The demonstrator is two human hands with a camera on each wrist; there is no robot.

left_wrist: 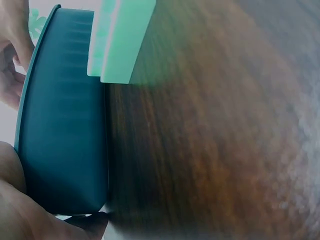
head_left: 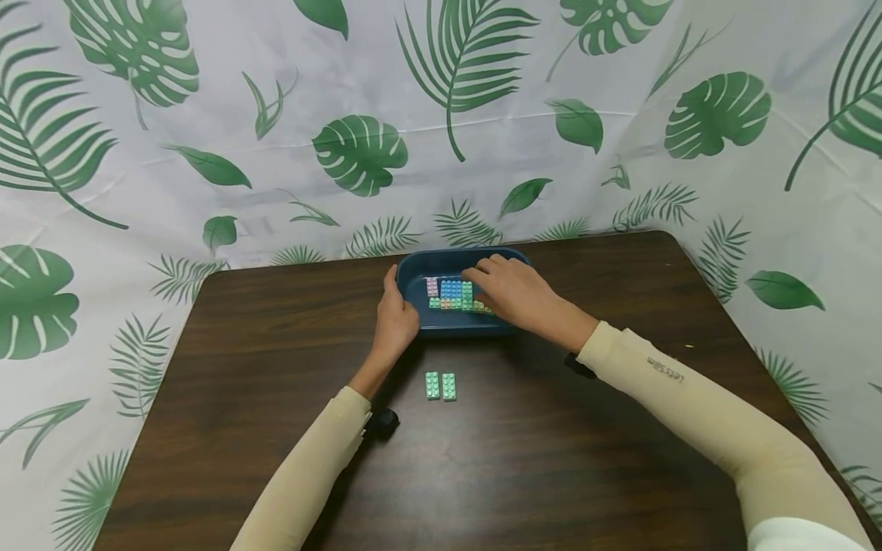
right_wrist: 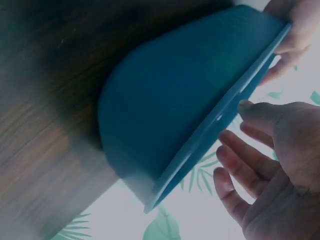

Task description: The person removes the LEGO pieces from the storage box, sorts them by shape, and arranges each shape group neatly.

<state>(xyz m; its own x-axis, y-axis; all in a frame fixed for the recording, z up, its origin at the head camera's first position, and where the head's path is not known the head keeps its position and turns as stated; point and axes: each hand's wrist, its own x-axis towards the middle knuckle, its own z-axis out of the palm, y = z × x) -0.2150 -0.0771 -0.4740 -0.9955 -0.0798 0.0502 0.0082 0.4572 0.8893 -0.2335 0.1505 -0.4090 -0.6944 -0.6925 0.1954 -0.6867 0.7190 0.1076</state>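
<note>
A dark blue plastic tub stands near the table's back edge. My left hand grips its left end by the wall. Over the tub's right part is my right hand, its fingers loosely bent; the right wrist view shows nothing between the fingers, which are close to the rim. Inside the tub lie pink bricks, blue bricks, green bricks and a row of mixed colours, partly hidden by the right hand. Two light green toy bricks, a left one and a right one, lie side by side before the tub.
The dark wooden table extends around the tub and toward the person. Behind it hangs a white cloth printed with green leaves. A dark wrist camera sits below the left hand, near the two green bricks.
</note>
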